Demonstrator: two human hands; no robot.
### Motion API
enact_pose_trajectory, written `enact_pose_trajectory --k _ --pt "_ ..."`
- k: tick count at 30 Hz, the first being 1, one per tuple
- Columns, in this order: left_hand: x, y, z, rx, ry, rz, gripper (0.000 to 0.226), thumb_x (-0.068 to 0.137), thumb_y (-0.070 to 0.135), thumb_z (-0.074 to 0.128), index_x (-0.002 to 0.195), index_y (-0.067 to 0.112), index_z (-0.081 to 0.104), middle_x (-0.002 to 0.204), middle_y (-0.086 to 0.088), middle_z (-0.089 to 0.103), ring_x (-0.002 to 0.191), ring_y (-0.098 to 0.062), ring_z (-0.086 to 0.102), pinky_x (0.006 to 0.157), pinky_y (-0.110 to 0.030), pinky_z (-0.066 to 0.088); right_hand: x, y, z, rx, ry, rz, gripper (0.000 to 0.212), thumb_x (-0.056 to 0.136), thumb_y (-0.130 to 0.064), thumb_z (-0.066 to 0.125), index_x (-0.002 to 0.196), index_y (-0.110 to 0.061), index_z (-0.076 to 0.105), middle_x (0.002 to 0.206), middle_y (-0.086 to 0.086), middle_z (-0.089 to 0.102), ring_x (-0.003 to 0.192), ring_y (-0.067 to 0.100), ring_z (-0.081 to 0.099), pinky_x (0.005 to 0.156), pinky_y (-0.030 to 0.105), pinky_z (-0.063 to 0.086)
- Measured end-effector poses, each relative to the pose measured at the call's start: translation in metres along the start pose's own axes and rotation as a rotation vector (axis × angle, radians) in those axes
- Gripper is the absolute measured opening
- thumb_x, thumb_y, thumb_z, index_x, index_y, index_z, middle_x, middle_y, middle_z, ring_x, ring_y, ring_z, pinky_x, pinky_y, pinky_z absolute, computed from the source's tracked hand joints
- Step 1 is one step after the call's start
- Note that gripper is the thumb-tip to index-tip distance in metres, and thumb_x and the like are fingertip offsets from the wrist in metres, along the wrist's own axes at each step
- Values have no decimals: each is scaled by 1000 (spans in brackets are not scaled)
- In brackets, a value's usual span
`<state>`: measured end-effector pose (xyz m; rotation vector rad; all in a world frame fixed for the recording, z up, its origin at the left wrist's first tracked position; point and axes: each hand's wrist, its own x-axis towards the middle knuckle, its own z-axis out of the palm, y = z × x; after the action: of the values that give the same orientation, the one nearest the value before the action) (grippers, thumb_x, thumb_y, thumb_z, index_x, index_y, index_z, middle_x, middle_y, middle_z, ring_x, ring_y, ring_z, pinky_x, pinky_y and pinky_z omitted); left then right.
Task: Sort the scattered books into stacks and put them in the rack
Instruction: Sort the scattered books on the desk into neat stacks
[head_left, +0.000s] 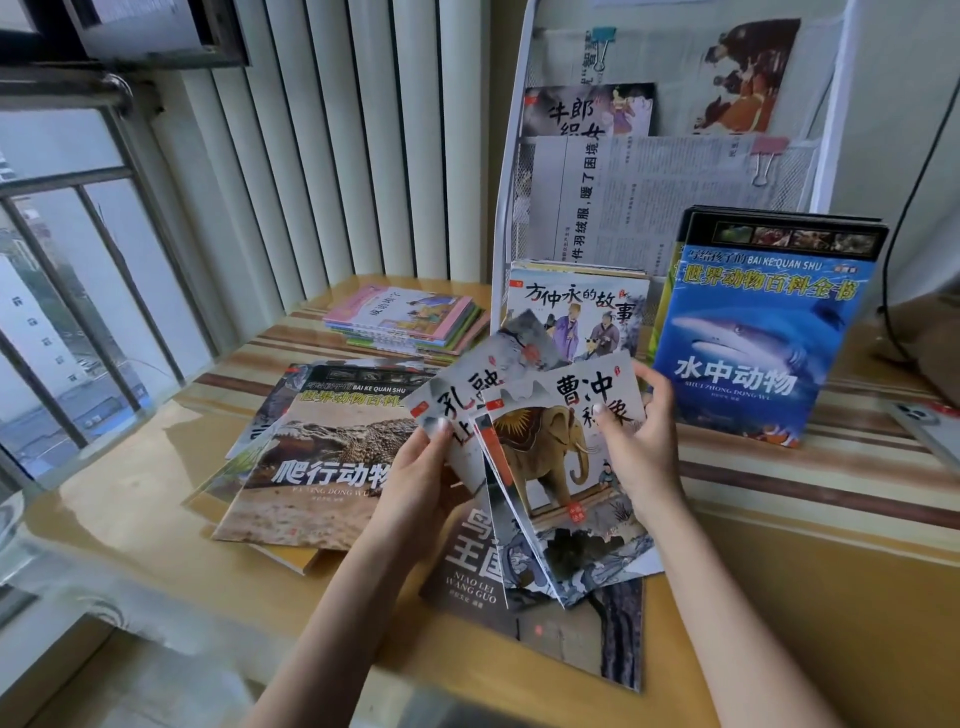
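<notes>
Both my hands hold a fanned bunch of thin picture books above the table. My left hand (422, 470) pinches the grey-covered booklet (457, 410) at its left edge. My right hand (641, 441) grips the elephant-cover booklet (558, 467) at its right edge. Under them lie a dark bird book (467, 566) and a crocodile-cover book (317, 457) on top of others. The white mesh rack (511, 208) stands behind, with a picture book (587, 111) and newspapers in its pockets. A stack of story books (576, 306) and blue shark-cover books (753, 332) lean at its base.
A flat pile of pink and green books (405, 325) lies at the back of the striped table (831, 493). A phone (924, 423) rests at the right edge. A radiator (337, 130) and a barred window (67, 260) fill the left side.
</notes>
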<state>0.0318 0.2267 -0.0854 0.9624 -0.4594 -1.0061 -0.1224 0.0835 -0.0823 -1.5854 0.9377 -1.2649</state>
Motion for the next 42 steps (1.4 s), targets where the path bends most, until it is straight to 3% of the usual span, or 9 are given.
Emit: enact_pose_trajectory --k 4,10,19,22,25,30,36,39,42 --pt "0 8 0 496 -15 96 20 99 25 44 104 9 55 84 -9 64 71 -21 62 64 -34 53 6 0 -2 11 88 -27 55 85 -8 65 129 -27 39 133 7 48 121 17 49 103 45 43" --pt "-3 -3 10 514 -270 58 63 77 43 72 131 24 45 122 7 64 113 -11 60 97 -32 49 7 2 4 5 206 5 57 83 -10 66 131 -24 38 134 11 46 122 26 47 101 47 43" --pt "3 7 29 477 -114 423 28 78 13 74 94 33 62 98 -6 71 93 -26 69 81 -39 57 -1 -17 5 126 59 -25 60 81 -38 68 133 -25 39 126 -9 51 115 -3 47 89 13 39" --pt "4 28 31 528 -158 508 22 77 17 73 89 34 64 90 2 71 86 -18 69 73 -32 58 -3 -24 -2 166 -73 -65 72 82 -48 59 141 -16 32 149 -1 36 134 4 33 112 30 29" --pt "10 30 33 547 -131 517 46 77 9 75 108 33 53 101 14 68 96 -12 67 75 -28 58 -3 -29 -2 200 -130 -107 63 86 -43 55 138 -15 36 145 2 42 135 14 36 113 43 28" --pt "10 9 23 587 17 554 69 68 16 84 115 45 44 110 22 63 106 -1 61 87 -18 51 -5 -29 0 255 -159 -115 28 86 -28 54 113 -23 48 106 -13 65 100 -5 60 81 8 44" --pt "8 -11 32 526 50 588 63 67 19 83 114 38 45 109 12 65 107 -9 62 96 -35 50 -5 -24 -3 185 -163 -66 42 83 -37 64 119 -19 54 122 1 62 115 13 57 102 41 44" --pt "13 -1 40 569 56 676 56 72 17 79 109 46 47 103 19 66 99 -2 64 87 -23 52 -3 -30 -4 158 -73 -166 21 89 -22 61 106 -33 53 112 -16 61 104 -8 56 90 15 46" --pt "32 20 60 642 62 740 55 72 25 77 112 43 45 103 23 65 99 4 61 83 -15 51 11 -43 -4 125 50 -265 23 93 -12 56 113 -18 45 108 11 58 94 -8 57 82 11 45"
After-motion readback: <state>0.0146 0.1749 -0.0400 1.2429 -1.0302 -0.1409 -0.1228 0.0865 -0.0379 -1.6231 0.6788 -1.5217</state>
